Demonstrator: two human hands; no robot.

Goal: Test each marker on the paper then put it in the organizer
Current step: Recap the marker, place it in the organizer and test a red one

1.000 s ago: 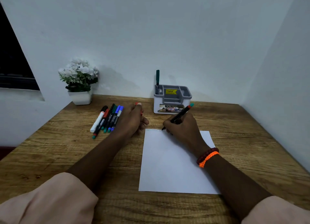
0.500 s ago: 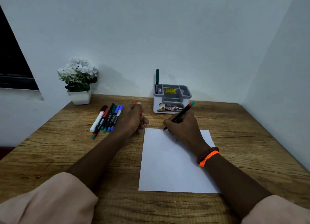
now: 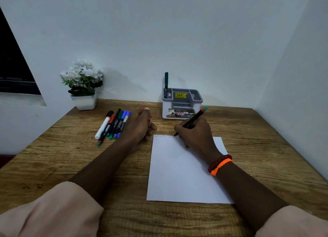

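My right hand (image 3: 196,133) grips a black marker (image 3: 192,119) with a teal and red end, its tip on the top edge of the white paper (image 3: 181,173). Faint zigzag marks (image 3: 164,136) run along that top edge, left of the tip. My left hand (image 3: 139,126) rests on the table left of the paper, fingers curled round a red cap (image 3: 145,109). Several markers (image 3: 113,125) lie side by side to its left. The grey and white organizer (image 3: 182,103) stands at the back with one green marker (image 3: 166,84) upright in its left slot.
A white pot of white flowers (image 3: 83,85) stands at the back left of the wooden table (image 3: 53,162). White walls close in behind and on the right. A dark window opening (image 3: 12,68) is on the left.
The marker tip in my right hand has crept right along the paper's top edge, lengthening the line of zigzags. My left hand has stayed put.
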